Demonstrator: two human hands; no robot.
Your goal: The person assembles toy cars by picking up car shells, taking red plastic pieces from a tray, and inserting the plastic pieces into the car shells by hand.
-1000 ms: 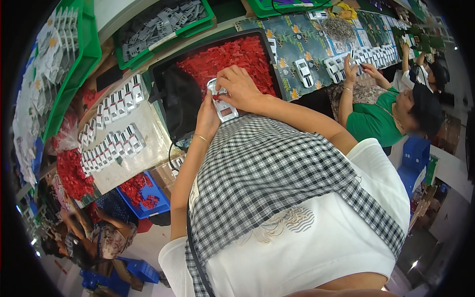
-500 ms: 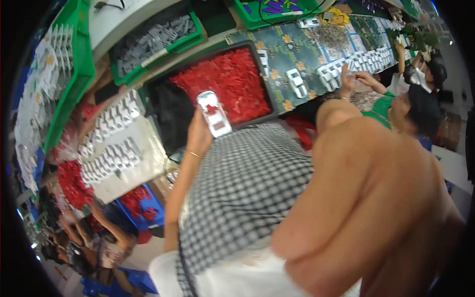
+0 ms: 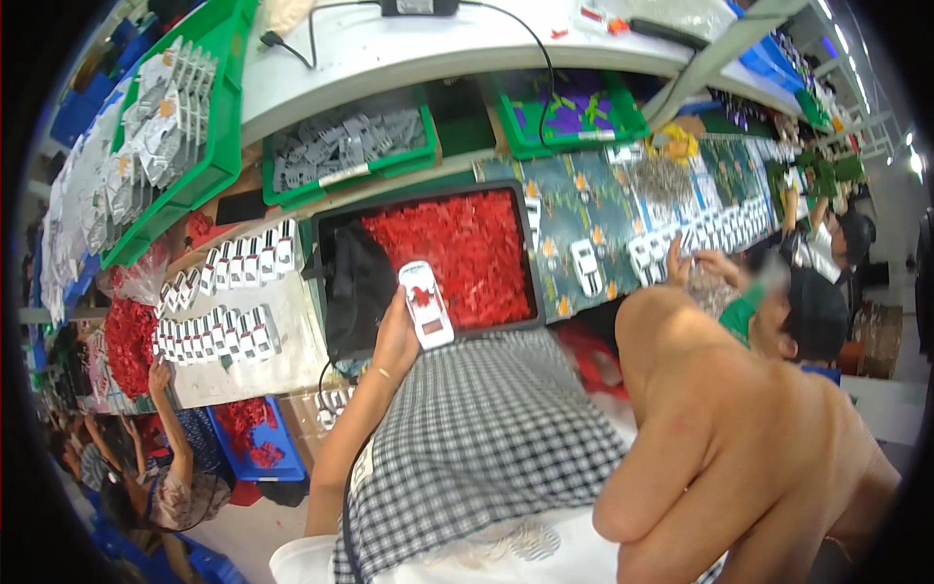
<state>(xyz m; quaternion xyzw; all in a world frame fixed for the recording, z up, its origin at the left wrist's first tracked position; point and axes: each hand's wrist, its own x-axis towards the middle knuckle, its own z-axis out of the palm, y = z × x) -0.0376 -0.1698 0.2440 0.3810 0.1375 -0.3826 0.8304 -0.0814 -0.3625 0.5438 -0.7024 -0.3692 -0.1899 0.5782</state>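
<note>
My left hand [image 3: 396, 337] is closed round the edge of a white toy car body [image 3: 437, 333]. A small red piece [image 3: 421, 296] shows in the car's upper part. The car is held over the near edge of a black tray [image 3: 537, 282], which holds a heap of red plastic parts [image 3: 477, 253] and a black cloth or bag [image 3: 352, 292]. My right arm [image 3: 720, 419] is bent and very close at the right, and its hand does not show.
Rows of white toy cars [image 3: 209, 336] stand on the left board. Green bins of grey parts [image 3: 355, 146] and purple parts [image 3: 579, 112] lie beyond the tray. A single white car [image 3: 587, 268] lies right. A co-worker's hands [image 3: 700, 261] are near more cars; another person works left.
The view has tilted up, so the bench sits lower in the picture and the shelf beyond shows more. My left hand still grips the car over the tray's near edge.
</note>
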